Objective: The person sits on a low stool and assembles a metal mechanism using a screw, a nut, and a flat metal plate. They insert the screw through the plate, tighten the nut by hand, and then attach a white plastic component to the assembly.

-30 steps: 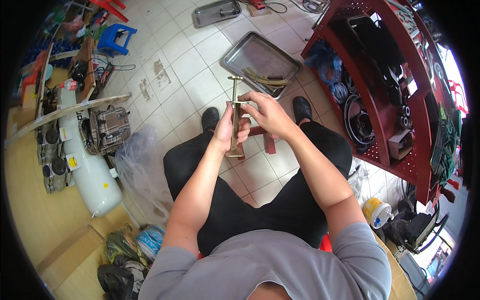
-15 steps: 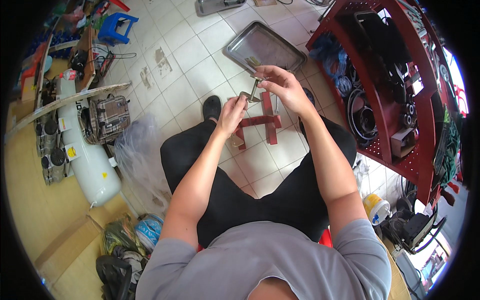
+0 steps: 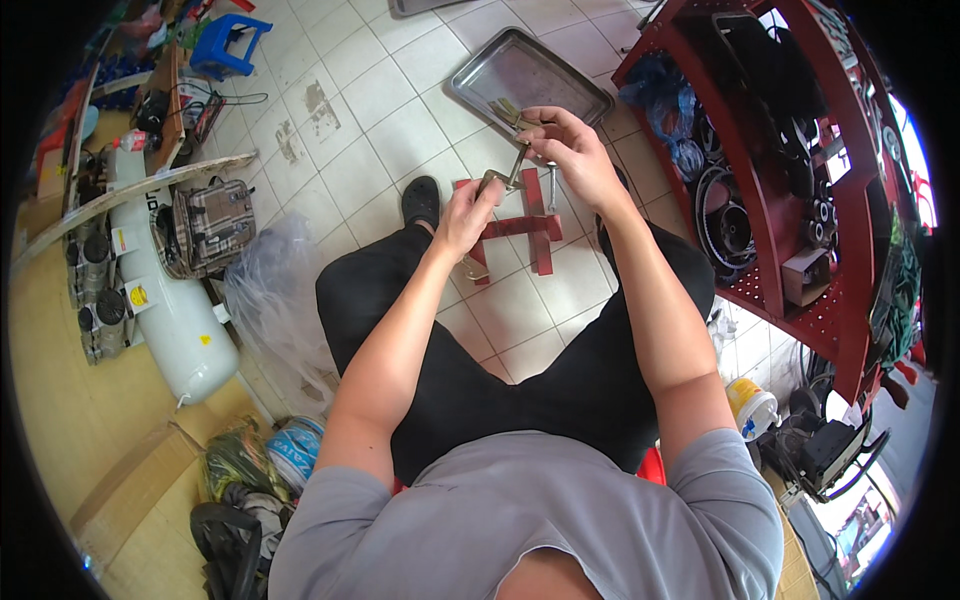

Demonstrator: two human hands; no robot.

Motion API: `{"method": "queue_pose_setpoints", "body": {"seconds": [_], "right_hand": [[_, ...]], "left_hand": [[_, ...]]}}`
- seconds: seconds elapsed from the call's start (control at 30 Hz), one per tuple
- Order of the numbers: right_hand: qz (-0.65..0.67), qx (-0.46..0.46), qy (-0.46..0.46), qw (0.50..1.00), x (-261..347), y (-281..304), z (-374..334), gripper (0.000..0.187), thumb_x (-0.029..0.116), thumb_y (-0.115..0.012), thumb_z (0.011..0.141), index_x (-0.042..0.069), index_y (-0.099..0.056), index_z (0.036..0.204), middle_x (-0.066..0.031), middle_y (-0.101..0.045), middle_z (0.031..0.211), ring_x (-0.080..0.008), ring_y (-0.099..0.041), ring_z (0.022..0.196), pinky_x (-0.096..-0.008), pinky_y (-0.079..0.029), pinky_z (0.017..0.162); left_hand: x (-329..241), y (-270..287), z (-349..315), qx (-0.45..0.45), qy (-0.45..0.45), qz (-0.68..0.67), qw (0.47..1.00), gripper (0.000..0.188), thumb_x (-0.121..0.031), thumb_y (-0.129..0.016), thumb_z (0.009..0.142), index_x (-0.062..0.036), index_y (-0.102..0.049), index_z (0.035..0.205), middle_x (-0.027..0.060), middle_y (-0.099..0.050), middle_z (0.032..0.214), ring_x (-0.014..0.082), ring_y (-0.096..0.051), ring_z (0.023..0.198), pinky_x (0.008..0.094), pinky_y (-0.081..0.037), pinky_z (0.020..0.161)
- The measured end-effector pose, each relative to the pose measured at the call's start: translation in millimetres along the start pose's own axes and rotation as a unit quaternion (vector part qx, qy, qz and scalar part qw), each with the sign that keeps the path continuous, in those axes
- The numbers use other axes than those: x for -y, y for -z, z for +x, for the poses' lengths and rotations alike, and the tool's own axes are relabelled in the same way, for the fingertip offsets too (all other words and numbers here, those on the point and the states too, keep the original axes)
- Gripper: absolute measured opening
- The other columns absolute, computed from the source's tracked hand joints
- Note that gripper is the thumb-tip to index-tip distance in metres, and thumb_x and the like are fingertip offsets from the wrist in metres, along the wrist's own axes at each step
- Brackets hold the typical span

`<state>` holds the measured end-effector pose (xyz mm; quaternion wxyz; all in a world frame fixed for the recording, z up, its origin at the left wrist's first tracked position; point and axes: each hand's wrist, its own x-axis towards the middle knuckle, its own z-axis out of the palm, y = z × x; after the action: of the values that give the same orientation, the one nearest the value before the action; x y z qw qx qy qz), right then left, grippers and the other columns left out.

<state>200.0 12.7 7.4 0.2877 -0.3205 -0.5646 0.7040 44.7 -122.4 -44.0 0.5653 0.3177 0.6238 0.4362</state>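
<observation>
Between my hands is a small metal part with a thin rod [image 3: 519, 166] joining flat, brassy end pieces; its exact kind cannot be made out. My left hand [image 3: 468, 215] is closed on its lower end, where a flat metal plate sticks out beside the thumb. At the upper end, my right hand [image 3: 572, 150] pinches the part with thumb and fingers. Brassy strips show just left of those fingertips, over the tray's near edge. Below the hands, a red metal stand [image 3: 541, 250] rests on the tiles, and a wrench [image 3: 552, 190] lies by its upright bar.
A shallow metal tray [image 3: 480, 70] sits on the floor beyond my hands. At right stands a red perforated shelf rack [image 3: 775, 240] holding wheels and parts. To the left are a white tank [image 3: 185, 340], a plaid bag [image 3: 215, 228], clear plastic [image 3: 275, 285] and a blue stool [image 3: 228, 45].
My right hand has moved slightly up and away from the left, raising the upper end of the part. The left hand keeps its hold, turned a little.
</observation>
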Motion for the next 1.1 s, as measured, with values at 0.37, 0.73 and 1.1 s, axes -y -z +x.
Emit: {"method": "queue_pose_setpoints", "body": {"seconds": [0.37,0.73,1.1], "right_hand": [[-0.03,0.026,-0.017,0.999,-2,6,1,0.042,0.016,-0.059,0.084,0.001,-0.053,0.123,-0.0051,-0.063,0.094,-0.0131,-0.058,0.088,-0.0272,-0.046,0.079],[-0.096,-0.008,-0.037,0.995,-9,5,4,0.046,0.026,-0.069,0.084,0.0,-0.055,0.119,-0.004,-0.06,0.086,-0.0106,-0.054,0.08,-0.0255,-0.043,0.074],[-0.08,-0.001,-0.008,0.997,-6,4,3,0.041,0.021,-0.065,0.087,0.001,-0.053,0.121,-0.0073,-0.061,0.095,-0.012,-0.055,0.091,-0.0271,-0.044,0.083]], "left_hand": [[3,-1,1,-0.002,-0.004,0.007,1.0,0.052,-0.056,-0.053,0.09,-0.005,-0.054,0.078,-0.0054,-0.041,0.06,0.0052,-0.037,0.054,0.024,-0.03,0.049],[-3,-3,-1,0.014,-0.018,0.001,1.0,0.049,-0.052,-0.053,0.092,-0.0065,-0.051,0.076,-0.0062,-0.037,0.06,0.0044,-0.034,0.054,0.024,-0.027,0.048],[-11,-5,-4,0.042,0.007,-0.034,0.999,0.036,-0.039,-0.056,0.091,-0.009,-0.047,0.074,-0.0066,-0.037,0.061,0.0042,-0.032,0.054,0.0241,-0.026,0.047]]}}
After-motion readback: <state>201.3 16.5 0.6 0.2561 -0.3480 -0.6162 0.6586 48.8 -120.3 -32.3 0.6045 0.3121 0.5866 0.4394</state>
